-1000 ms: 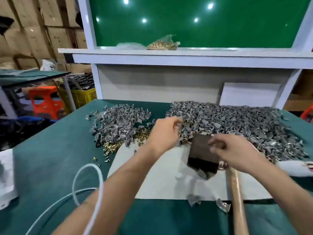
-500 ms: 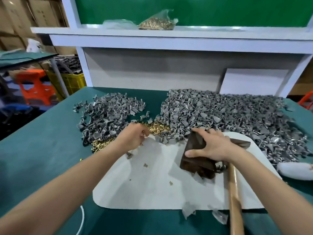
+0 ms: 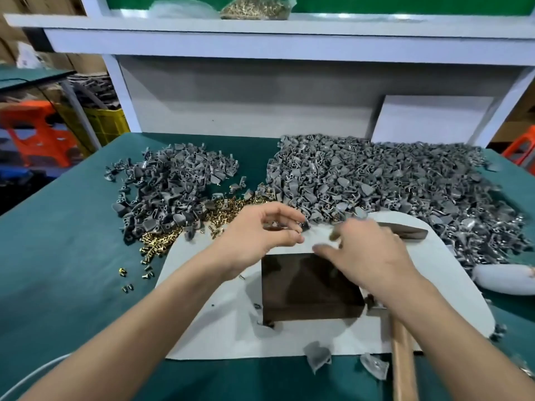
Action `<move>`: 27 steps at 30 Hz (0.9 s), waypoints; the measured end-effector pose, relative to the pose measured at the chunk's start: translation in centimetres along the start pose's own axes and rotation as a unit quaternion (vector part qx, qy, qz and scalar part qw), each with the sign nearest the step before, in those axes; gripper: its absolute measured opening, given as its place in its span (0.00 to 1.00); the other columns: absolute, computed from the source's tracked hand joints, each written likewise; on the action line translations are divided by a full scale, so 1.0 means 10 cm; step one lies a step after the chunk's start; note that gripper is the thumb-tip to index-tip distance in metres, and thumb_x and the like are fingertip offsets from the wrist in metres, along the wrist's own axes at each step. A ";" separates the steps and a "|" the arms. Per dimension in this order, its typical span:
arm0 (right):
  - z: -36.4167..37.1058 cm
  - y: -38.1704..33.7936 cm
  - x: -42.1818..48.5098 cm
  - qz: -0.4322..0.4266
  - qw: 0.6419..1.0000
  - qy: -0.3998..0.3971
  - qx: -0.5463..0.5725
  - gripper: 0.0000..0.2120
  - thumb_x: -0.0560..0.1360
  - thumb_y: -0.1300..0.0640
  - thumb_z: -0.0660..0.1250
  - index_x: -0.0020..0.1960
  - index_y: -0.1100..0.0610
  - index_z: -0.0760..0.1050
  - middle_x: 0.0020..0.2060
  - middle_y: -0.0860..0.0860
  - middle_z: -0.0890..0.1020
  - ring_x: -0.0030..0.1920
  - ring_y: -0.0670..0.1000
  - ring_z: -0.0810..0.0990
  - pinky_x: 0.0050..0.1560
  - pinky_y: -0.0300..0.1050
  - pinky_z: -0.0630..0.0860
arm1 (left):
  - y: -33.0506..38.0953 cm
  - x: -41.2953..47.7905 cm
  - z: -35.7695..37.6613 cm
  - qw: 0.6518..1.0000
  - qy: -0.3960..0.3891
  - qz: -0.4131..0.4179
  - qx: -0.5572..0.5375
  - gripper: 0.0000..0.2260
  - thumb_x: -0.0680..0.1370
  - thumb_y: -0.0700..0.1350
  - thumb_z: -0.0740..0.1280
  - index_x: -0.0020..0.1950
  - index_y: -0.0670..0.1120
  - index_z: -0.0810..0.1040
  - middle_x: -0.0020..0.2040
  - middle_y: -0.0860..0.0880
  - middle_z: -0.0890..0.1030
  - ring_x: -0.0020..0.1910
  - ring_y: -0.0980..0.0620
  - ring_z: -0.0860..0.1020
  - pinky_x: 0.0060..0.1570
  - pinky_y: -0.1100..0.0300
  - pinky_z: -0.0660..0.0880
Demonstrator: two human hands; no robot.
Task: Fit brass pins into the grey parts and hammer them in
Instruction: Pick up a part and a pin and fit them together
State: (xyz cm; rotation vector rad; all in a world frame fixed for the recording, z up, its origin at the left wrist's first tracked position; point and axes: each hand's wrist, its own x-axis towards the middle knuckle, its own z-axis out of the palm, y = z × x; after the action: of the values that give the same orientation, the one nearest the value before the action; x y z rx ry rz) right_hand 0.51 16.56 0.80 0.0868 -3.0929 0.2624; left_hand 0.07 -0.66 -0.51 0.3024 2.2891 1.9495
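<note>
Since both hands sit at the near edge of the big heap, I read this as a pick step.

- left hand (image 3: 260, 235): fingers loosely curled, tips close to the thumb, right at the grey parts (image 3: 390, 183). Can't tell if they pinch anything.
- right hand (image 3: 367, 253): blurred, fingers apart over the far edge of the block (image 3: 307, 287), nothing visibly held.
- parts: big heap toward the worktop's far right corner, smaller heap (image 3: 173, 183) far left of centre.
- pins (image 3: 231, 208): spilled between the heaps and past the mat's far left corner, a few strays on bare worktop (image 3: 58, 256).
- hammer (image 3: 402, 360): near right, handle crossing the mat's near edge, head hidden under the right wrist.

Handling, my guess: parts are small, light, rigid and odd-shaped, so pinch the flat flanks and keep the holes clear. Pins are tiny and smooth, likely to roll or slip, so fingertip pinch on the shank. Block looks heavy and shouldn't shift.

Surface: green cover with a white mat (image 3: 448, 270) at the near middle.

Room: white shelf (image 3: 289, 27) over the back edge holds a bag (image 3: 254, 7) of pins. Yellow crate (image 3: 107, 123) and orange stool (image 3: 37, 134) sit off the left edge.
</note>
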 end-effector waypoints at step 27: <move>0.19 0.24 -0.34 -0.065 0.923 0.093 0.367 0.13 0.67 0.64 0.76 0.32 0.49 0.78 0.29 0.38 0.80 0.32 0.36 0.77 0.33 0.25 0.68 | -0.25 0.40 -0.20 0.929 0.089 0.075 0.352 0.07 0.75 0.40 0.71 0.52 0.45 0.84 0.43 0.52 0.83 0.39 0.62 0.76 0.42 0.78 0.68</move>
State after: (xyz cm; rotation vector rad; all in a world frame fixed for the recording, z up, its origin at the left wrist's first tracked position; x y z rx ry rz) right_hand 3.67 18.77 -1.59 0.2636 -2.6089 1.3127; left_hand -4.47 -2.08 -2.46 0.3805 3.1017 1.1559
